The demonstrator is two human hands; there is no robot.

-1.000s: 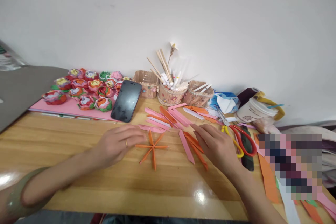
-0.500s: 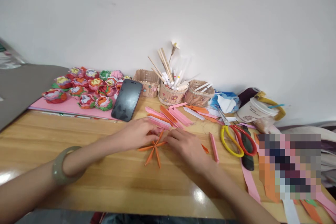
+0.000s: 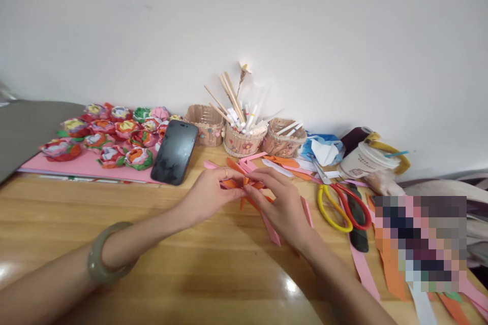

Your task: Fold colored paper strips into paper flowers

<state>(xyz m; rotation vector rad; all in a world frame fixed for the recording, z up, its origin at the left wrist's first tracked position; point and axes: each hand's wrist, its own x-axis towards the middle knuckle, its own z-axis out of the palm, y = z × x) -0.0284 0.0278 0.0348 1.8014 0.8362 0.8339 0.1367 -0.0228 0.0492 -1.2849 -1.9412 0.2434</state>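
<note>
My left hand [image 3: 209, 190], with a ring and a bangle at the wrist, pinches an orange folded-paper piece [image 3: 252, 203] between thumb and fingers. From the other side my right hand [image 3: 282, 205] has closed its thumb and fingertips on the same piece. Its narrow arms stick out below, and the fingers hide much of it. A pink folded strip [image 3: 271, 229] slants down just under my right hand. Behind both hands lies a pile of pink and orange folded strips [image 3: 249, 164].
Paper flowers [image 3: 114, 155] cover a pink sheet at left, beside a leaning phone [image 3: 175, 152]. Decorated baskets [image 3: 244, 143] stand along the wall, one with pens and sticks. Scissors [image 3: 335, 218], a lidded cup [image 3: 366, 162] and loose paper strips [image 3: 392, 274] lie at right.
The orange star-shaped paper has come up off the table between both hands, and its arms are now gathered in the fingers. A pink strip now shows beneath my right hand.
</note>
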